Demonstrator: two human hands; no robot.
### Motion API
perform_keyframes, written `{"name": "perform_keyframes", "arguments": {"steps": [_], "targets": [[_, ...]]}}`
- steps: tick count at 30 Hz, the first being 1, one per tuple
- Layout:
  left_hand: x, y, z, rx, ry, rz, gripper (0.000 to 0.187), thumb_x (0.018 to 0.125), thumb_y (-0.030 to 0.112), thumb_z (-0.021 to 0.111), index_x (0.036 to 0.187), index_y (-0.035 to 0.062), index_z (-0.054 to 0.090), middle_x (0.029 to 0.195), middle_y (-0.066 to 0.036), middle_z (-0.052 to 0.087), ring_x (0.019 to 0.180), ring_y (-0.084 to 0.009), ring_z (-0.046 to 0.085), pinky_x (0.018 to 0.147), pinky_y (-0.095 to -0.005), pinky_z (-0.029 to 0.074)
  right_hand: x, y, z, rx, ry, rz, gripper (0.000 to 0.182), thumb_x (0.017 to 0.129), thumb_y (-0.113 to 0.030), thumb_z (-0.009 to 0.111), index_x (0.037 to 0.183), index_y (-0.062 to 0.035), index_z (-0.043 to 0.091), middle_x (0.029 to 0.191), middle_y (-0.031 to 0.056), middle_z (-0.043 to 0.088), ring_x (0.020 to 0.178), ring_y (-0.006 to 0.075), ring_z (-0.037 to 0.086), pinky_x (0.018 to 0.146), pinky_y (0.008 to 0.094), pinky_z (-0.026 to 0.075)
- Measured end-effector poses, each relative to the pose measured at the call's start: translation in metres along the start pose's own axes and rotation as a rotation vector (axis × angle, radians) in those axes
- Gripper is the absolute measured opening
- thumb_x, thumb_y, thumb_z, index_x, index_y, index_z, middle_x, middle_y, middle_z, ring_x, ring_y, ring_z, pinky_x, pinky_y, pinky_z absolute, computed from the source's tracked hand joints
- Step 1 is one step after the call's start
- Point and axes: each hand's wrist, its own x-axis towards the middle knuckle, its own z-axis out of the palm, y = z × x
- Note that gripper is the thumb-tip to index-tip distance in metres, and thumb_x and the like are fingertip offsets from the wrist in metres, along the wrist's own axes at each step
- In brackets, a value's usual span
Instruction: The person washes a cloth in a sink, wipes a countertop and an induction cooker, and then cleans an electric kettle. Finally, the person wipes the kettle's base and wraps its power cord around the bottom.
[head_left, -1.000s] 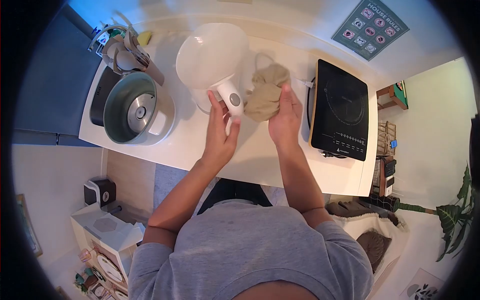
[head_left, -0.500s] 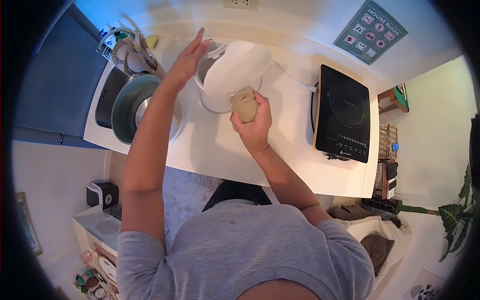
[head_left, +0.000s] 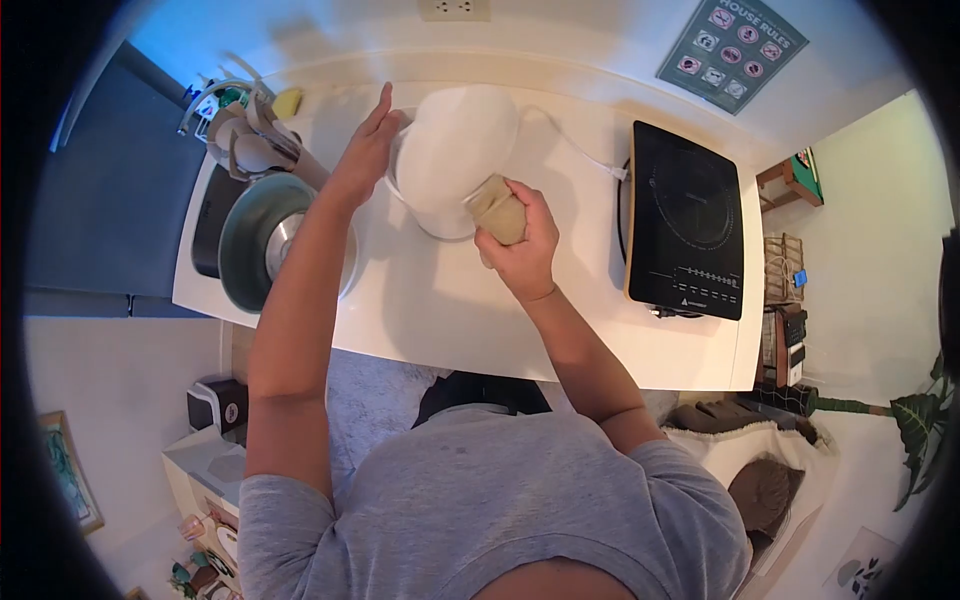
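At the counter's left end: a holder (head_left: 309,170) stands beside a sink (head_left: 205,222), with long-handled utensils (head_left: 252,152) upright in it.
Green-lined pot: the pot (head_left: 243,240) sits mouth up just beside the sink, a round metal disc (head_left: 283,246) at its bottom; the forearm crosses in front of its right part.
Left arm: reaching far forward, nearly straight.
Left hand: the hand (head_left: 366,162) is turned edge-on at the vessel's left side, one finger pointing up and away; whether it grips the rim, I cannot tell.
White vessel: the vessel (head_left: 393,182) stands on the counter (head_left: 440,325) between the two hands; what it holds is hidden.
White cover: the broad cover (head_left: 455,145) leans tilted over the vessel, its face toward the camera.
Tan cloth: the cloth (head_left: 503,214) is bunched at the cover's lower right edge.
Right hand: the hand (head_left: 526,243) is closed around the cloth, thumb side up.
Right arm: bent at the elbow, forearm angled inward.
Cooktop: a black cooktop (head_left: 688,215) lies well apart, at the right.
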Motion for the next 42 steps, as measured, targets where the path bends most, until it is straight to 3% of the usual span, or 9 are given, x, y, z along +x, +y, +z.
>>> {"name": "perform_keyframes", "arguments": {"steps": [7, 14, 20, 22, 27, 29, 31, 36, 42], "targets": [[0.014, -0.021, -0.002, -0.056, 0.033, -0.077, 0.057, 0.097, 0.029, 0.041, 0.146, 0.0097, 0.019, 0.142, -0.020, 0.034, 0.131, -0.0249, 0.032, 0.107, -0.0279, 0.022, -0.031, 0.039, 0.017, 0.176, 0.149, 0.162, 0.047, 0.067, -0.009, 0.073, 0.107, -0.0012, 0.049, 0.092, 0.0121, 0.056, 0.084, 0.0238, 0.058, 0.073, 0.0339, 0.048], [0.007, -0.022, -0.001, 0.032, 0.017, -0.009, 0.057, 0.097, 0.029, 0.040, 0.146, 0.0118, 0.018, 0.139, -0.019, 0.040, 0.128, -0.0255, 0.036, 0.105, -0.0277, 0.025, -0.075, 0.082, 0.035, -0.276, -0.251, 0.335, 0.042, 0.062, 0.001, 0.067, 0.103, -0.0005, 0.053, 0.106, 0.0194, 0.055, 0.094, 0.0383, 0.053, 0.082, 0.0457, 0.042], [-0.005, -0.009, 0.008, 0.206, -0.019, 0.015, 0.058, 0.096, 0.028, 0.039, 0.147, 0.0127, 0.016, 0.141, -0.018, 0.037, 0.132, -0.0262, 0.032, 0.106, -0.0285, 0.024, -0.087, 0.096, -0.021, -0.388, -0.441, 0.287, 0.043, 0.071, -0.005, 0.065, 0.111, 0.0010, 0.050, 0.102, 0.0182, 0.057, 0.094, 0.0336, 0.053, 0.082, 0.0392, 0.044], [-0.007, -0.006, 0.013, 0.165, -0.002, -0.057, 0.059, 0.096, 0.028, 0.039, 0.147, 0.0120, 0.015, 0.143, -0.018, 0.035, 0.134, -0.0262, 0.030, 0.106, -0.0288, 0.023, -0.059, 0.029, -0.057, 0.493, 0.002, 0.732, 0.038, 0.076, -0.012, 0.067, 0.109, 0.0008, 0.053, 0.100, 0.0154, 0.058, 0.097, 0.0277, 0.054, 0.086, 0.0351, 0.043], [-0.009, 0.033, 0.021, 0.084, 0.095, -0.067, 0.059, 0.094, 0.027, 0.041, 0.146, 0.0081, 0.019, 0.144, -0.016, 0.035, 0.133, -0.0254, 0.031, 0.107, -0.0277, 0.023, -0.010, -0.013, -0.053, 0.190, -0.168, 0.393, 0.037, 0.074, -0.018, 0.071, 0.103, -0.0004, 0.055, 0.091, 0.0106, 0.059, 0.088, 0.0191, 0.057, 0.078, 0.0301, 0.045], [-0.033, 0.095, 0.045, 0.169, 0.139, 0.338, 0.057, 0.096, 0.032, 0.038, 0.145, 0.0068, 0.023, 0.141, -0.010, 0.041, 0.136, -0.0262, 0.027, 0.110, -0.0424, 0.018, -0.003, -0.012, -0.050, 0.093, -0.228, 0.431, 0.037, 0.072, -0.017, 0.072, 0.101, -0.0008, 0.055, 0.087, 0.0094, 0.059, 0.082, 0.0178, 0.057, 0.075, 0.0297, 0.046], [-0.059, 0.129, 0.075, 1.144, 0.137, 0.712, 0.055, 0.095, 0.036, 0.040, 0.141, 0.0065, 0.031, 0.141, -0.006, 0.040, 0.136, -0.0291, 0.025, 0.110, -0.0531, 0.012, -0.008, -0.006, -0.049, 0.123, -0.232, 0.415, 0.036, 0.069, -0.013, 0.072, 0.099, -0.0011, 0.055, 0.084, 0.0080, 0.059, 0.075, 0.0163, 0.055, 0.071, 0.0296, 0.046], [-0.039, 0.093, 0.094, 1.508, 0.005, 0.688, 0.056, 0.094, 0.045, 0.037, 0.135, 0.0062, 0.042, 0.144, -0.001, 0.036, 0.140, -0.0282, 0.015, 0.109, -0.0601, 0.006, -0.015, -0.005, -0.053, 0.194, -0.202, 0.494, 0.032, 0.068, -0.009, 0.069, 0.096, -0.0007, 0.055, 0.081, 0.0055, 0.057, 0.074, 0.0130, 0.052, 0.070, 0.0276, 0.045], [-0.021, 0.071, 0.075, 0.875, -0.311, 0.221, 0.067, 0.095, 0.054, 0.028, 0.142, 0.0052, 0.030, 0.145, -0.010, 0.034, 0.138, -0.0298, 0.021, 0.111, -0.0471, 0.013, -0.025, -0.015, -0.063, 0.320, -0.108, 0.462, 0.030, 0.070, -0.004, 0.066, 0.098, -0.0017, 0.054, 0.083, 0.0015, 0.055, 0.075, 0.0093, 0.051, 0.067, 0.0248, 0.044]]}}
